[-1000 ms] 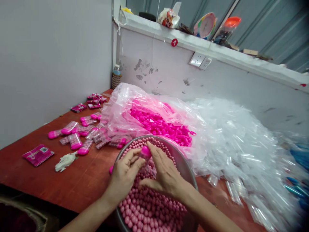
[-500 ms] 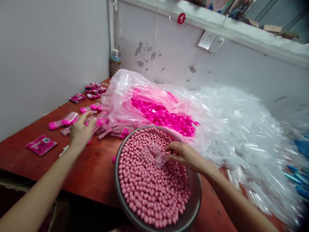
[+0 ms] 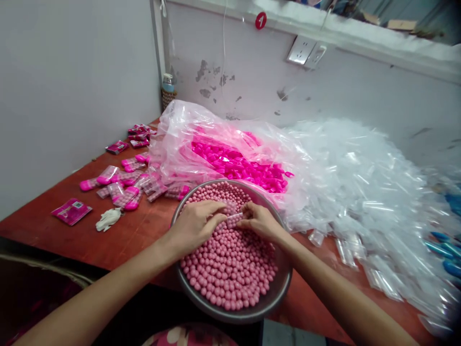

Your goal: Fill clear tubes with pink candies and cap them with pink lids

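Note:
A metal bowl [image 3: 277, 293] heaped with small pink balls [image 3: 230, 269] sits at the table's near edge. Both my hands are over the balls in it. My left hand [image 3: 196, 223] and my right hand [image 3: 261, 222] meet around a small clear plastic tube [image 3: 235, 219] that lies level on the balls and looks partly filled with them. Left of the bowl, several filled tubes with pink caps [image 3: 124, 185] lie on the red-brown table [image 3: 144, 230].
Behind the bowl lies a clear bag of loose bright pink caps [image 3: 237, 166]. A big heap of empty clear tubes [image 3: 360, 192] spreads to the right. Pink sachets [image 3: 72, 211], a white crumpled scrap [image 3: 108, 218] and a small bottle [image 3: 167, 89] are at the left. Walls close off left and back.
A second ago both hands held a pink-capped tube over the bowl. My left hand then reached to the filled tubes at the left and has come back to an uncapped tube in the bowl.

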Tool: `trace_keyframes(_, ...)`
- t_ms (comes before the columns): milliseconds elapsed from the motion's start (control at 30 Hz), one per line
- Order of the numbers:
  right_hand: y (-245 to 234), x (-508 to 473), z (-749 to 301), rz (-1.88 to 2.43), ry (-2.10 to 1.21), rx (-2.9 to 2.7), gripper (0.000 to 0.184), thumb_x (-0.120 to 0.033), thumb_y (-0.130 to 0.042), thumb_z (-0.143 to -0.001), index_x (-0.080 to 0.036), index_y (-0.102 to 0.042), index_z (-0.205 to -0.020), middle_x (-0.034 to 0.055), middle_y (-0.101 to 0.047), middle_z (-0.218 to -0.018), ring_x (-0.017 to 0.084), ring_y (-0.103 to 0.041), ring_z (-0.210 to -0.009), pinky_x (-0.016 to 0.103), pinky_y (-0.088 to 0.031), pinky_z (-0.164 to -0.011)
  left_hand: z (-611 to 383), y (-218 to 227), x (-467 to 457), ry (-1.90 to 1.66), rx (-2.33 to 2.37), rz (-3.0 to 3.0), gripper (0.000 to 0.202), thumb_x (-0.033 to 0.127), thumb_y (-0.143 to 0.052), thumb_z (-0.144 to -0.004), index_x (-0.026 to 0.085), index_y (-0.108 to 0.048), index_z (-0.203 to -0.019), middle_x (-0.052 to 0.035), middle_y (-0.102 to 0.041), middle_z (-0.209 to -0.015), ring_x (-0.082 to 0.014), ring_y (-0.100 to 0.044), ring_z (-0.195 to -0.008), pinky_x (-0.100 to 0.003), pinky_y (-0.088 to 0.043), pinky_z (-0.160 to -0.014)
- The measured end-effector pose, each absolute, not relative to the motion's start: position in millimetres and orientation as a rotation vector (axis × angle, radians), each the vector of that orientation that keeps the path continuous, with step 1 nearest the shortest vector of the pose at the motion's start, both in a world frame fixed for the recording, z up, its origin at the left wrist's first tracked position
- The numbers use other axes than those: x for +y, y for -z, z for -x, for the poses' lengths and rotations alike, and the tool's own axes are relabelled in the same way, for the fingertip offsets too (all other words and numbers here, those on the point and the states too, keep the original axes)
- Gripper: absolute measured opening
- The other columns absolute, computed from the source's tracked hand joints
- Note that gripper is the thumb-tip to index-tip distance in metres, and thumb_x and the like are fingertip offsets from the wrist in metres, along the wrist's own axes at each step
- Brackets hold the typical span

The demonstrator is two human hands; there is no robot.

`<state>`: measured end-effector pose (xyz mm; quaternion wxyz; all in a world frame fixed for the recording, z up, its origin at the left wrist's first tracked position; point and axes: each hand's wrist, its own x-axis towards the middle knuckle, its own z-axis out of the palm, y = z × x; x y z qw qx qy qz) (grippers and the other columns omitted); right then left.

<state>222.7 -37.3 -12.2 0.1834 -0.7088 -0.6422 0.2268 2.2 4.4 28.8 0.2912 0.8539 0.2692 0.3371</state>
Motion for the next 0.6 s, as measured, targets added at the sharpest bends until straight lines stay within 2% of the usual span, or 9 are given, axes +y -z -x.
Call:
trace_keyframes(100,4,-37,-228,1.991,-0.469,-1.873,0.022,-0.021,-0.062,-0.072,-0.017,-0.059,-0.093,0.0003,-0.065,-0.072,0.016,-0.059,-0.066,0.024,-0.042,-0.059,-13,-27,-1,-0.767,0.704,-2.341,0.020,0.016,-0.054,-0.083,0.016,-0.065,-0.100,-0.0048,-0.071,-0.096,-0.0176,-0.064,-0.089,-0.028,-0.047,-0.083)
trace_keyframes(233,-20,-49,-224,1.821,-0.117,-2.184,0.021,-0.016,-0.051,-0.082,-0.017,-0.059,-0.101,0.0084,-0.066,-0.093,0.020,-0.061,-0.083,0.028,-0.045,-0.068,-24,-24,-8,-0.696,0.706,-2.374,0.029,0.016,-0.052,-0.084,0.017,-0.058,-0.112,-0.0079,-0.067,-0.106,-0.0205,-0.060,-0.098,-0.033,-0.044,-0.089)
trace_keyframes(333,-39,-61,-214,1.579,0.088,-2.384,0.023,-0.016,-0.047,-0.085,-0.016,-0.058,-0.106,0.0100,-0.064,-0.088,0.020,-0.061,-0.079,0.028,-0.046,-0.064,-31,-22,-10,-0.724,0.657,-2.289,0.038,0.014,-0.052,-0.082,0.018,-0.052,-0.120,-0.0082,-0.064,-0.112,-0.0207,-0.057,-0.102,-0.034,-0.043,-0.091)
trace_keyframes(500,-57,-70,-203,1.349,-0.256,-2.079,0.020,-0.022,-0.052,-0.086,-0.019,-0.057,-0.105,0.0046,-0.065,-0.086,0.014,-0.061,-0.075,0.025,-0.050,-0.066,-29,-26,-14,-0.752,0.608,-1.948,0.022,0.017,-0.047,-0.086,0.017,-0.063,-0.099,-0.0026,-0.068,-0.086,-0.0160,-0.061,-0.078,-0.025,-0.046,-0.073)
trace_keyframes(600,-59,-70,-202,1.266,-0.352,-2.079,0.026,-0.022,-0.056,-0.084,-0.020,-0.056,-0.110,0.0061,-0.063,-0.097,0.016,-0.060,-0.089,0.028,-0.050,-0.076,-19,-29,-15,-0.710,0.575,-1.831,0.022,0.018,-0.047,-0.085,0.016,-0.063,-0.100,-0.0020,-0.066,-0.083,-0.0142,-0.059,-0.072,-0.023,-0.045,-0.067)
